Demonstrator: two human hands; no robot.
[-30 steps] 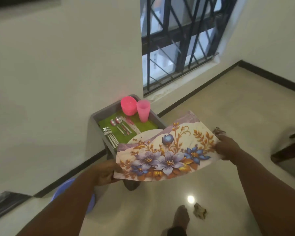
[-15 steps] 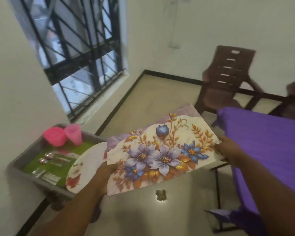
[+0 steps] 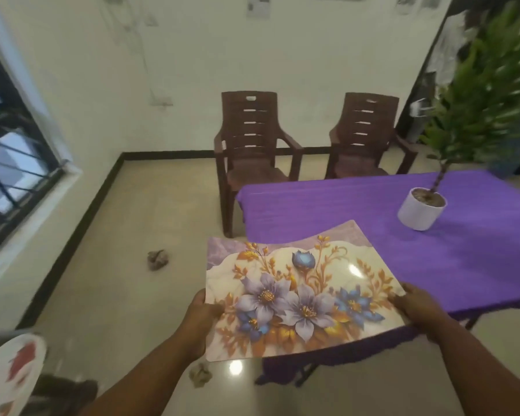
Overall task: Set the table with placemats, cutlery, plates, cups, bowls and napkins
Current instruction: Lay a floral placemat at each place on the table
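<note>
A floral placemat (image 3: pixel 297 292) with purple and blue flowers on a cream ground hangs in the air between my hands. My left hand (image 3: pixel 200 313) grips its left edge and my right hand (image 3: pixel 419 310) grips its right edge. The mat's far right part is over the near left corner of a table covered with a purple cloth (image 3: pixel 433 244). A white plate (image 3: pixel 9 373) with red marks shows at the bottom left edge of the view.
A white pot with a green plant (image 3: pixel 422 210) stands on the table's far side. Two brown plastic chairs (image 3: pixel 252 145) stand against the far wall. A barred window (image 3: pixel 9 163) is at the left. Small crumpled scraps (image 3: pixel 158 259) lie on the floor.
The view has swung right, away from the grey tray with cups and cutlery, to the purple table. The placemat, held in both hands, has come over the table's corner.
</note>
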